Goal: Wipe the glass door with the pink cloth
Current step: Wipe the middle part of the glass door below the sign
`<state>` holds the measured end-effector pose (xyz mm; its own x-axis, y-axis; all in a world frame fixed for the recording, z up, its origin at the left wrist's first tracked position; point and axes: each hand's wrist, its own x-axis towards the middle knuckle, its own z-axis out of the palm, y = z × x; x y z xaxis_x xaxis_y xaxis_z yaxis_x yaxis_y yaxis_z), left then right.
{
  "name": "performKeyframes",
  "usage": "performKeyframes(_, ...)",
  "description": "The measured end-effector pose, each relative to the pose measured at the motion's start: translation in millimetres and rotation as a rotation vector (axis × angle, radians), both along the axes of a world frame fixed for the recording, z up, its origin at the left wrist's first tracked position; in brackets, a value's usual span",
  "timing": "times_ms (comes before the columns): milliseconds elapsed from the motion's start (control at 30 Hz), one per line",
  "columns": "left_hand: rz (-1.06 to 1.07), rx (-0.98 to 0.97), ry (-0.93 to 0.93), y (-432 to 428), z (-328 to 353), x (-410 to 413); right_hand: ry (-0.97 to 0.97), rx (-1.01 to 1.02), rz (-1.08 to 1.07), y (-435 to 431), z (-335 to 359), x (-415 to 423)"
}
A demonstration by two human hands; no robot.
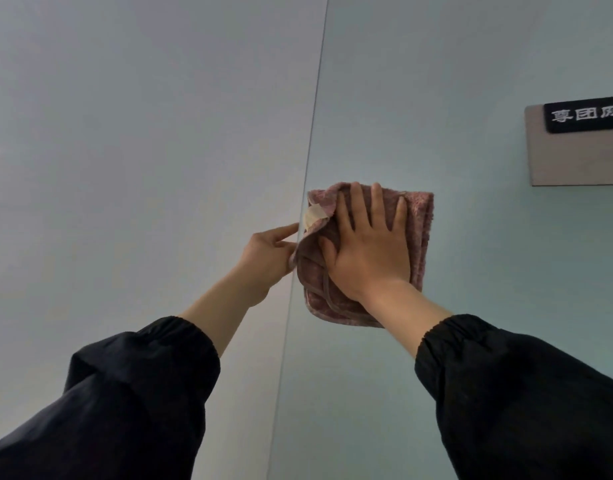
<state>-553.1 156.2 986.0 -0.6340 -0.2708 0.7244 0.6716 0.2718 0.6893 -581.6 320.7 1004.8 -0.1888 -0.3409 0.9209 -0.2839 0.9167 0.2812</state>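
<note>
Right hand (371, 251) is flat on the pink cloth (421, 237), fingers straight and fanned out, palm pressing it onto the glass door (488, 306). Nothing is curled there, it's an open-handed press. The cloth sits just right of the door edge (312, 133), with its near side reaching that edge. It's folded into a rough rectangle and sticks out past the hand above, below and on the side away from the edge. A pale tag (313, 214) shows on the cloth corner nearest the edge, and a thin loop (327, 289) hangs down by the wrist.

Left hand (263, 261) is up on the other side of the door edge, fingers reaching long toward it, tips right at the edge and against the cloth's lower fold. Pinching the cloth, holding the edge or only touching, can't tell from here.

Both arms are raised, with dark sleeves (142, 393) gathered at the forearms, one on each side of the edge. Left of the edge there's a plain grey-blue panel (125, 133). Well to the right of the edge and higher than the cloth, a grey plate (575, 157) carries a black label (585, 112) with white characters, cut off by the frame
</note>
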Motion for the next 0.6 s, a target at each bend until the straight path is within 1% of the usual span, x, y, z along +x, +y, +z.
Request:
performKeyframes(67,-0.106,0.026,0.029,1.2,-2.6,2.7,0.004,0.013,0.017,-13.0,2.7,-0.2)
performKeyframes(100,-0.122,0.035,0.048,3.4,-3.8,4.7,0.006,0.015,0.023,-16.6,3.9,-0.5)
performKeyframes(200,-0.052,0.015,0.068,5.4,-5.5,3.7,0.01,0.023,0.014,-20.3,4.7,-3.5)
performKeyframes(300,0.05,-0.045,0.073,6.6,-7.1,6.1,0.018,0.026,0.025,-17.9,3.6,-3.4)
performKeyframes(400,0.238,-0.144,0.1,12.0,-5.0,10.2,0.016,0.034,0.068,-6.6,1.9,1.4)
performKeyframes(467,0.489,-0.257,0.127,16.4,-1.0,14.4,0.023,0.042,0.069,8.4,-1.0,2.0)
performKeyframes(500,0.577,-0.315,0.157,19.8,0.8,17.1,0.023,0.04,0.063,19.1,-4.1,1.7)
performKeyframes(600,0.705,-0.593,0.257,32.4,-2.0,19.9,0.015,0.035,0.014,60.7,-14.3,0.4)
